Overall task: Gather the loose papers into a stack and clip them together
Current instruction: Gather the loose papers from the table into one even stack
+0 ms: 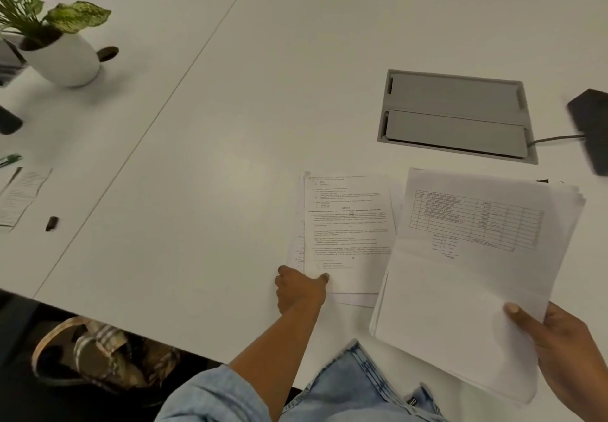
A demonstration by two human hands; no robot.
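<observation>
My right hand (569, 352) grips a thick stack of papers (473, 273) by its near right corner and holds it above the white table (230, 125); the top sheet shows a printed table and handwriting. My left hand (301, 288) pinches the near left corner of a few loose printed sheets (345, 231) that lie flat on the table just left of the stack. A small dark object (51, 223), possibly a clip, lies far to the left. Something small and dark peeks out past the stack's far right corner.
A grey cable hatch (455, 114) is set in the table beyond the papers, with a cable running to a black device (592, 125) at the right edge. A potted plant (56, 43) stands at the far left. Another sheet (23, 196) and a green pen (10, 159) lie at the left edge.
</observation>
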